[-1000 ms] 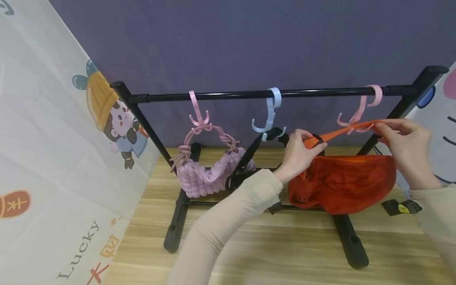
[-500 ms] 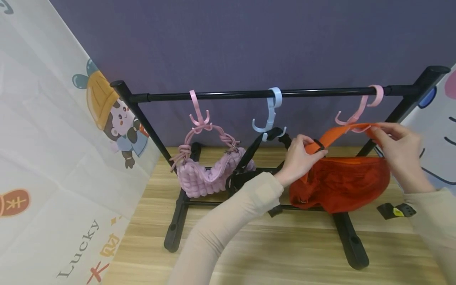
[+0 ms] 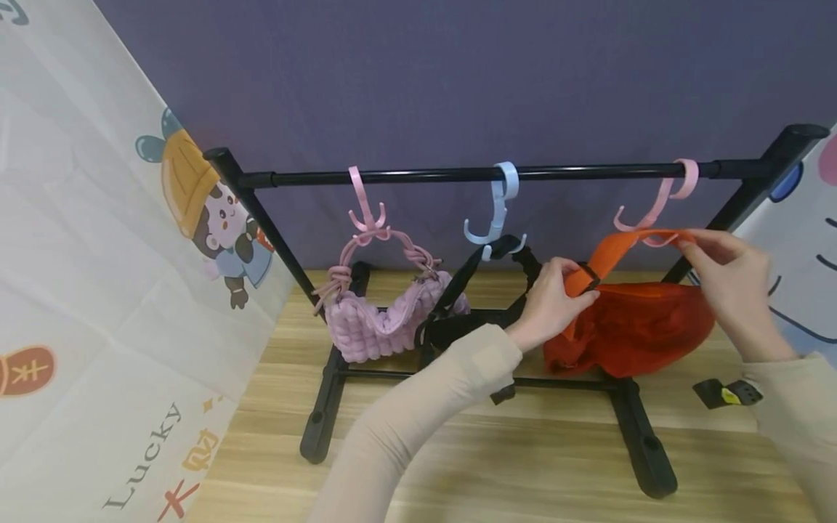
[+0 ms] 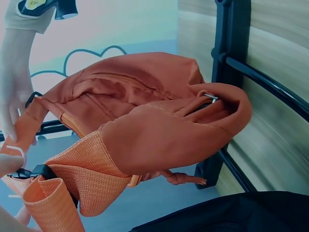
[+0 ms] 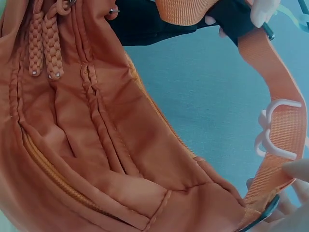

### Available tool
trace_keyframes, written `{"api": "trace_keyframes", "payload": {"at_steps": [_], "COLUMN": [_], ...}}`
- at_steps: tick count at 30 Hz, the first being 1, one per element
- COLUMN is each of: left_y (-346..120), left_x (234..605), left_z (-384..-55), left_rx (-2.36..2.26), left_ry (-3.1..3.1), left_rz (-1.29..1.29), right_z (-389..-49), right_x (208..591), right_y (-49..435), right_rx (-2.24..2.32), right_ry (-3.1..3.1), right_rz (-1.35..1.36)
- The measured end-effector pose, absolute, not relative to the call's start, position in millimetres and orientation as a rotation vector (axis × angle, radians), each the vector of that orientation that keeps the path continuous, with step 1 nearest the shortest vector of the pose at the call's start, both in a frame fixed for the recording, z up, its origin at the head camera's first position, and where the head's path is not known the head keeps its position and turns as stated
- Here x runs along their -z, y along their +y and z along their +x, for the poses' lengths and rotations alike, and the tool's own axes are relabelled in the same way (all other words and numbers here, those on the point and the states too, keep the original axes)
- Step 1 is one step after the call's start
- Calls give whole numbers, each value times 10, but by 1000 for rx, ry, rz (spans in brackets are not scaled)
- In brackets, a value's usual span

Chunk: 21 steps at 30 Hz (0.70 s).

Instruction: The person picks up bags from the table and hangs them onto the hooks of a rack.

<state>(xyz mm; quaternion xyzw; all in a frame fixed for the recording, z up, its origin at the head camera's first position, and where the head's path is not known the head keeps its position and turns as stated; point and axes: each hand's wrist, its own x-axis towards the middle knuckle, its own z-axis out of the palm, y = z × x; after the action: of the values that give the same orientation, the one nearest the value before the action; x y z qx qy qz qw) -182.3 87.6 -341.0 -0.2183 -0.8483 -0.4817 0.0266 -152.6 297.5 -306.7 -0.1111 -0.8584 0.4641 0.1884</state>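
An orange waist bag (image 3: 644, 330) hangs below its webbing strap (image 3: 611, 250), which lies across the prongs of the right pink hook (image 3: 663, 197). My left hand (image 3: 548, 303) pinches the strap by its black buckle (image 3: 591, 274). At the strap's other end, my right hand (image 3: 731, 282) pinches it just right of the hook. The right wrist view shows white-looking hook prongs (image 5: 285, 102) around the strap (image 5: 285, 125), close to my right fingers. The bag's body (image 4: 140, 116) sags between both hands in the left wrist view.
The black rack's top bar (image 3: 418, 175) carries all three hooks. A lilac quilted bag (image 3: 379, 330) hangs from the left pink hook (image 3: 368, 207). Beside it, a black bag (image 3: 451, 330) hangs by its strap from the blue hook (image 3: 498, 207). Wooden tabletop (image 3: 523, 465) lies below.
My right hand has moved left and slightly down toward the hook. The strap has gone from taut to a slack bend over the prongs, and the bag has shifted a little.
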Motion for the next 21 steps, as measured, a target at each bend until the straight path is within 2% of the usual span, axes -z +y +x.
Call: {"api": "trace_keyframes", "payload": {"at_steps": [11,21], "left_y": [826,722], "left_x": [3519,3578], "left_z": [-1822,-1811], "left_rx": [1278,1214], "left_ry": [-2579,-2549], "left_rz": [-776,-796], "right_z": [-1530,-1547], "right_x": [3100,3100], "right_y": [2927,2884], "right_rx": [-1152,-1025], "right_ry": [-2327,-2322], "right_rz": [-144,-121]}}
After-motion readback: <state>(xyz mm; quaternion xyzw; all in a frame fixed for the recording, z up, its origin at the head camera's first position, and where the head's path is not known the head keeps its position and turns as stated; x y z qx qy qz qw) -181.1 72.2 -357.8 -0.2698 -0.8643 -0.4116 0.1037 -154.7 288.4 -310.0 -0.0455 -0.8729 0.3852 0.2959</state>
